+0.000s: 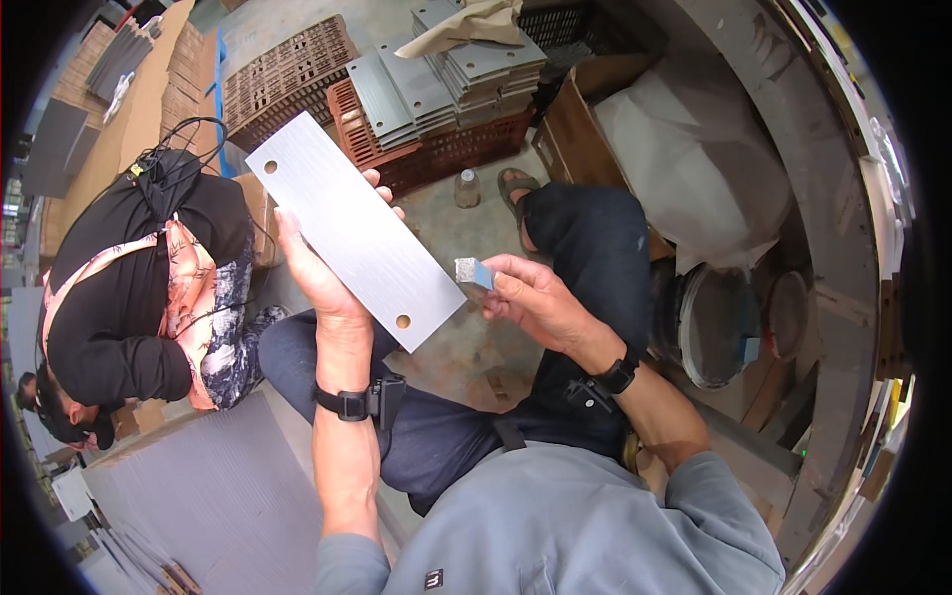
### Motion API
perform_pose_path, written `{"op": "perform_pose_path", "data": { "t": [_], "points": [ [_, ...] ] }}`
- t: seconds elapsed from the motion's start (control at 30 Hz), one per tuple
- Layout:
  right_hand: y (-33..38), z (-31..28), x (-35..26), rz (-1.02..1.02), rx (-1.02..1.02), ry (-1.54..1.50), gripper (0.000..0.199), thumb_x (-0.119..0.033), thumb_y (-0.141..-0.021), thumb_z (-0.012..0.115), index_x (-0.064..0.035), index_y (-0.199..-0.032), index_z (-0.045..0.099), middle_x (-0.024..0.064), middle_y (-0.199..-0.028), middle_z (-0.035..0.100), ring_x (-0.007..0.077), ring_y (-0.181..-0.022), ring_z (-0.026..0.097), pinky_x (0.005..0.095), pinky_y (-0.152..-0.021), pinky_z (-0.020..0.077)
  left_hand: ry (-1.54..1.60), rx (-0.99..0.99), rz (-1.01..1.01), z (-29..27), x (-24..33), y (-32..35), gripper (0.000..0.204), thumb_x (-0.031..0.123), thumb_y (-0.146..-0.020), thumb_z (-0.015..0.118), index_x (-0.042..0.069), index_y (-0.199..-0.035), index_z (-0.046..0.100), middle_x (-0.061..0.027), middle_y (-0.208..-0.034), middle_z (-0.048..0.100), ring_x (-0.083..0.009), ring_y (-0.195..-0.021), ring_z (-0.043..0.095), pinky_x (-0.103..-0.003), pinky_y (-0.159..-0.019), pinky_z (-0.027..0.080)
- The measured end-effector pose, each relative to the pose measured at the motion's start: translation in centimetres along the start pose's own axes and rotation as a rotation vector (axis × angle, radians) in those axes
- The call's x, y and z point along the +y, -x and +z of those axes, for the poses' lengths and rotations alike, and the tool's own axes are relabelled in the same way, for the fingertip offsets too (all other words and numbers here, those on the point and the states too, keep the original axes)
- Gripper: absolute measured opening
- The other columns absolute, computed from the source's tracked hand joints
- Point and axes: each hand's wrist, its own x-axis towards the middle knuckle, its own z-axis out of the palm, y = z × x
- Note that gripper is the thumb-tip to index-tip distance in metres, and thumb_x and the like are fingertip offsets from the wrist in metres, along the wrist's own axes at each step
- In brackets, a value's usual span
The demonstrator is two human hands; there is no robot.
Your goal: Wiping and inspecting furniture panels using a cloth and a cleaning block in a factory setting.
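Note:
A flat grey rectangular panel [347, 223] with a round hole near each end is held up at a slant in front of me. My left hand [322, 268] grips it from beneath, thumb on the near long edge and fingertips showing past the far edge. Close to the panel's lower right corner, my right hand [540, 302] pinches a small sanding block [474, 274], pale and speckled on one face and blue on its side. A narrow gap shows between block and panel.
Beyond my hands, similar grey panels [476, 74] are stacked on a reddish-brown plastic crate [436, 164]. A small bottle [467, 188] stands on the floor. A co-worker in black [129, 278] bends at my left. Round tubs [714, 322] and white sheeting [694, 149] lie at right.

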Motion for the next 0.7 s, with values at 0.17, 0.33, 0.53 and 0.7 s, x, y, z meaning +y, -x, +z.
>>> {"op": "perform_pose_path", "data": {
  "t": [0.17, 0.33, 0.53, 0.7],
  "points": [
    [-0.11, 0.21, -0.41, 0.017, 0.001, 0.013, 0.030, -0.025, -0.105, 0.061, -0.0032, -0.126, 0.060, 0.0032, -0.110, 0.064, 0.0103, -0.095, 0.061, 0.0298, -0.090, 0.0546, 0.000, -0.002, -0.016, -0.30, -0.12, -0.08, 0.077, 0.064, -0.103, 0.031, 0.003, -0.150, 0.040, -0.0245, -0.131, 0.059, -0.0345, -0.108, 0.065, -0.048, -0.088, 0.059],
    [-0.21, 0.06, -0.32, 0.025, -0.002, -0.043, 0.030, -0.024, -0.105, 0.062, -0.0038, -0.126, 0.060, 0.0020, -0.109, 0.063, 0.0106, -0.096, 0.062, 0.0292, -0.090, 0.0546, -0.010, -0.004, -0.014, -0.23, -0.11, -0.11, 0.077, 0.063, -0.103, 0.030, 0.003, -0.151, 0.039, -0.0250, -0.131, 0.059, -0.0343, -0.107, 0.066, -0.048, -0.087, 0.059],
    [-0.84, 0.08, -0.21, -0.044, -0.002, 0.061, 0.027, -0.023, -0.103, 0.065, -0.0062, -0.124, 0.062, 0.0014, -0.109, 0.064, 0.0105, -0.094, 0.062, 0.0275, -0.088, 0.0534, -0.019, -0.021, -0.022, -0.13, -0.11, -0.12, 0.077, 0.063, -0.103, 0.031, 0.003, -0.151, 0.038, -0.0250, -0.131, 0.059, -0.0338, -0.106, 0.066, -0.048, -0.087, 0.059],
    [-0.96, 0.80, -0.87, -0.054, -0.002, 0.286, 0.025, -0.024, -0.101, 0.068, -0.0055, -0.117, 0.065, 0.0006, -0.103, 0.066, 0.0092, -0.092, 0.061, 0.0258, -0.086, 0.0504, -0.030, -0.013, -0.038, -0.02, -0.12, -0.05, 0.077, 0.063, -0.103, 0.033, 0.004, -0.151, 0.038, -0.0249, -0.131, 0.059, -0.0336, -0.105, 0.066, -0.047, -0.086, 0.059]
  ]
}}
